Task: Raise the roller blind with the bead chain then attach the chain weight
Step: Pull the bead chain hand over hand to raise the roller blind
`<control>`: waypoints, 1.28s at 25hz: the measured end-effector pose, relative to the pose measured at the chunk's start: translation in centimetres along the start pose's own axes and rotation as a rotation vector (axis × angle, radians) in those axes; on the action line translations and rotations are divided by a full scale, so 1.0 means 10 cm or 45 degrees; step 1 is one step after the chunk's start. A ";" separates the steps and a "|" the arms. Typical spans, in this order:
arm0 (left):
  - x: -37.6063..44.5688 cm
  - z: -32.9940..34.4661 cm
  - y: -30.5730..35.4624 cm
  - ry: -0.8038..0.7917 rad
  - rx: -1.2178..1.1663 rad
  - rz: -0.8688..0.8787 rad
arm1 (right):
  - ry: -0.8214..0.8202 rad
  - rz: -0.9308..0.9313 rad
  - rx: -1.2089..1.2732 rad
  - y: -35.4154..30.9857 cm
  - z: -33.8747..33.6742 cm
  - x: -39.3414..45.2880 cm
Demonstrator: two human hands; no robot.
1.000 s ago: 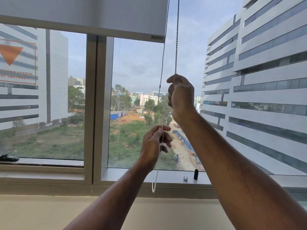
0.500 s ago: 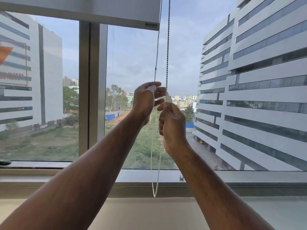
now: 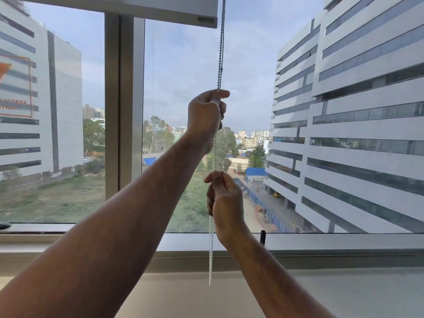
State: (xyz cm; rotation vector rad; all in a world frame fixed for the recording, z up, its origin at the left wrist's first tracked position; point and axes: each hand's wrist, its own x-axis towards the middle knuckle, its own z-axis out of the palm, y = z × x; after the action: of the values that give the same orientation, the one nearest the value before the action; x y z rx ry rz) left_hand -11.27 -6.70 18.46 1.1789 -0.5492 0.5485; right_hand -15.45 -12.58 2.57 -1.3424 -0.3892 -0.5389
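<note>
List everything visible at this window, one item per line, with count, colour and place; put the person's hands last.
white fabric roller blind: one, white, rolled high along the top edge.
silver-white bead chain: one loop, hanging from the blind's right end down past the sill.
small black cylindrical chain weight: one, black, standing on the sill right of the chain.
grey metal window mullion: one, grey, upright left of centre.
orange-and-white access sticker: one, on the left pane.
white office buildings: two, outside, left and right.
left hand: one, upper, grips the chain.
right hand: one, lower, fingers pinch the chain.
</note>
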 end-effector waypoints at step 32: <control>-0.93 -0.43 -1.01 -0.045 0.082 0.064 | -0.067 0.033 0.148 -1.39 0.41 1.52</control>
State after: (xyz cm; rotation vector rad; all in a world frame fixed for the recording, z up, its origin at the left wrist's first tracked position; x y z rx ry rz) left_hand -11.08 -6.52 4.10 1.2407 -0.5966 0.5927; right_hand -10.87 -12.62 23.08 -1.2499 -0.4390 -0.4535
